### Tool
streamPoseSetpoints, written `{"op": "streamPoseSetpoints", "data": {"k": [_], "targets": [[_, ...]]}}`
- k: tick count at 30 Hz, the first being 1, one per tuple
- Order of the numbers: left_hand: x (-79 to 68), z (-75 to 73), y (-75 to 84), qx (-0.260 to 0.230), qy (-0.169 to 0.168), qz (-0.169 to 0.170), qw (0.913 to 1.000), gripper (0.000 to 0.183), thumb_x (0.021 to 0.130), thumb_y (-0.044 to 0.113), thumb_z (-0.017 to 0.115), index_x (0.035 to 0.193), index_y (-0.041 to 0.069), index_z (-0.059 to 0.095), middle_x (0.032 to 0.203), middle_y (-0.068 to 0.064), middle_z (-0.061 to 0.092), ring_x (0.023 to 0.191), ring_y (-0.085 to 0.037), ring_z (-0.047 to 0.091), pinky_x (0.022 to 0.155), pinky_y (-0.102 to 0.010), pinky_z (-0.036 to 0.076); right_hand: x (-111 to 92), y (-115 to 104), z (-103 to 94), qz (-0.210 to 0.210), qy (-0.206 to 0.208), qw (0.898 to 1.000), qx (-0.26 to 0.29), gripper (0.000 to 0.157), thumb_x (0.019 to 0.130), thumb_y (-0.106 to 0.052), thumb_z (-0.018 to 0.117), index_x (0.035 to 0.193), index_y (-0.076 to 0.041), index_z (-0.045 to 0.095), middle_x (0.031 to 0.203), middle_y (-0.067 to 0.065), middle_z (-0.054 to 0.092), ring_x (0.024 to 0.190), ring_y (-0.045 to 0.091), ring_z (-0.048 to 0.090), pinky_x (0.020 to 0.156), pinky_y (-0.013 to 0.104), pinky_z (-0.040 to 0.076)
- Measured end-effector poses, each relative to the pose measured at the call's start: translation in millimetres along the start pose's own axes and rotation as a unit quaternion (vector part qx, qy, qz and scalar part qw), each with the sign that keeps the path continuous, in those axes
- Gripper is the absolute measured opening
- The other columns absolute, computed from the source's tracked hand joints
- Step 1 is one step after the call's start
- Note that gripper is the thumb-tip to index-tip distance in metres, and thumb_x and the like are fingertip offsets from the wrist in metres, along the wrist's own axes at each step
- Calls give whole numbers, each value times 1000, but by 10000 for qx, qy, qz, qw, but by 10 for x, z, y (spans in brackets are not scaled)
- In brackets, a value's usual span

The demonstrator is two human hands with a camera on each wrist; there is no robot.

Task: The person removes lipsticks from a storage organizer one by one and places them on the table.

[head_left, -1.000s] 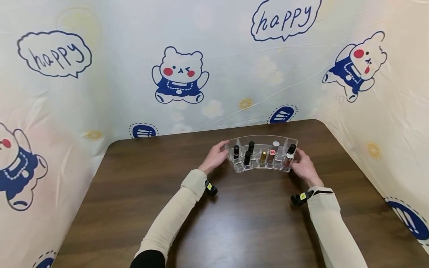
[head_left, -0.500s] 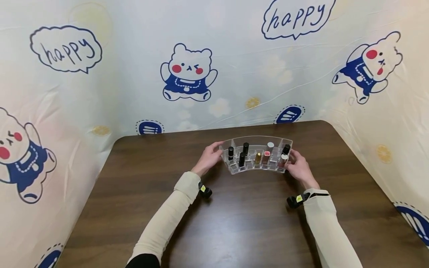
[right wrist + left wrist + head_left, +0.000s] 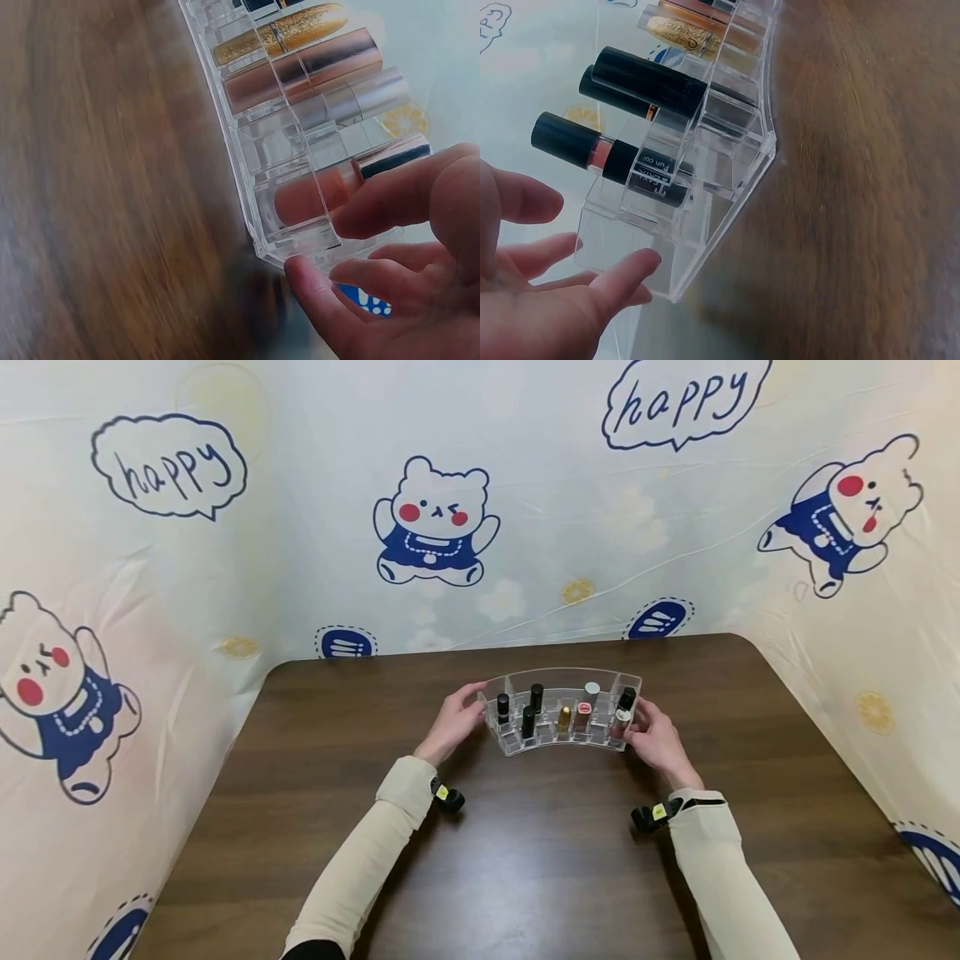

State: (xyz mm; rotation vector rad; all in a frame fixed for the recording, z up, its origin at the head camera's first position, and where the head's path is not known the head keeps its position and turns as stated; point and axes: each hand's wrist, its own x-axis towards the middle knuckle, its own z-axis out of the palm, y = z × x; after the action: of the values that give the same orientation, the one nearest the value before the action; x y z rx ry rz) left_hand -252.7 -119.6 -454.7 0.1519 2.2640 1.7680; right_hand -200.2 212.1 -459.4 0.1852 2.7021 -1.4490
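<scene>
A clear curved lipstick organizer (image 3: 570, 750) is between my two hands over the brown table. My left hand (image 3: 452, 720) holds its left end; in the left wrist view, fingers (image 3: 630, 274) spread about the clear end wall near a black-capped lip tube (image 3: 641, 169). At the opposite end, my right hand (image 3: 657, 742) grips the corner. Its fingers (image 3: 311, 281) lie at the bottom edge and against a peach lip gloss (image 3: 307, 196) in the end slot. A gold lipstick (image 3: 281, 34), a rose-gold tube (image 3: 304, 71) and several black tubes (image 3: 528, 721) stand in other slots.
The wooden table (image 3: 525, 860) stretches toward me and to both sides. A cloth with cartoon bears (image 3: 431, 522) hangs behind its far edge and around the sides. Small black cameras (image 3: 450, 799) are strapped to both wrists.
Both hands and the organizer have moved left along the table together. The view has turned slightly right. The tubes keep their slots.
</scene>
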Motion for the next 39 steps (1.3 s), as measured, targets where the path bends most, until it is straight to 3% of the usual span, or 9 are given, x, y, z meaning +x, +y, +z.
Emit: {"op": "streamPoseSetpoints", "data": {"k": [6,15,24,33,39], "targets": [[-54,-84,-25,-12,-8,-9,10000,49,98,10,44,146,9,41,154,-12,33,126,-32,53,106,-43,44,-2,-34,58,69,-99,9999,76,71,86,0,55,150,3,24,144,29,44,111,37,52,100,48,41],[-156,-173,-116,-66,301,2,9995,46,97,10,45,144,9,45,151,-11,38,126,-26,52,104,-40,46,-46,-92,207,-72,-254,9990,374,71,86,1,56,151,3,24,145,27,44,113,37,55,98,44,44],[-251,-282,-137,-238,625,17,9978,44,98,11,47,142,7,47,151,-14,39,134,-32,45,106,-43,43,-86,-166,367,-189,-210,9993,254,72,86,-1,60,150,1,28,143,26,47,107,34,60,79,23,47],[-289,-305,-158,-70,840,47,9964,43,98,10,47,141,5,49,156,-14,33,139,-32,40,107,-44,42,-123,-217,464,-160,-100,9998,69,70,86,-2,60,149,2,29,140,29,48,108,38,61,88,41,51],[-292,-368,-160,139,951,112,9953,43,97,9,47,140,3,49,158,-17,27,140,-34,37,108,-46,40,-112,-275,517,-162,-107,9998,31,70,86,-3,60,149,1,30,144,27,45,110,38,61,91,45,51]]}}
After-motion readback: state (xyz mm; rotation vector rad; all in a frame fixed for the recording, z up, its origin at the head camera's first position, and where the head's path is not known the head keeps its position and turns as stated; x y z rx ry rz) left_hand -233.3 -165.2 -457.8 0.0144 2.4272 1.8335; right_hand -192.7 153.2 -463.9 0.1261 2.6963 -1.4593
